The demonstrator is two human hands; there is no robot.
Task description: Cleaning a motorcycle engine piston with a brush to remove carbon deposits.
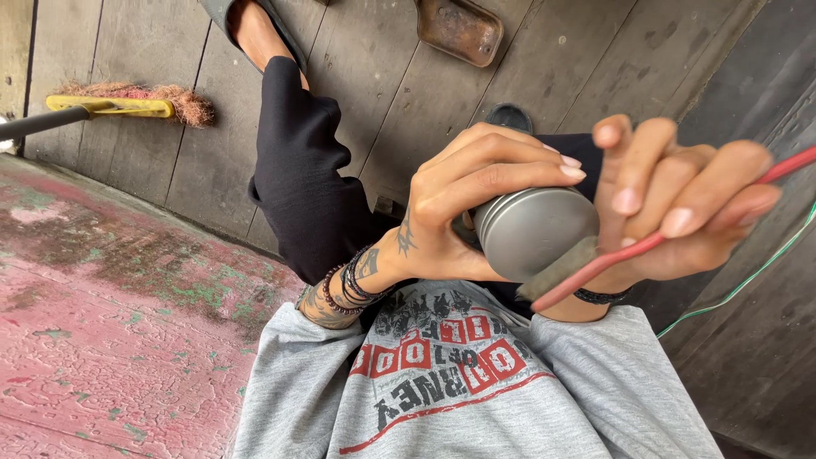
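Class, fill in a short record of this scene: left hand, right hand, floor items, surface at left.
left hand: grips a grey metal tin
right hand: holds a red-handled brush against the tin
floor items: yellow broom, brown tray
surface at left: peeling red paint

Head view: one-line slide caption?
Left hand grips a grey metal can; right hand holds a red-handled brush against it.

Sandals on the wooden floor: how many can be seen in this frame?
2. One sandal is on the foot at the top edge, mostly cut off. One brown sandal lies loose, right of it. A dark shape behind the left hand might be another; unclear.
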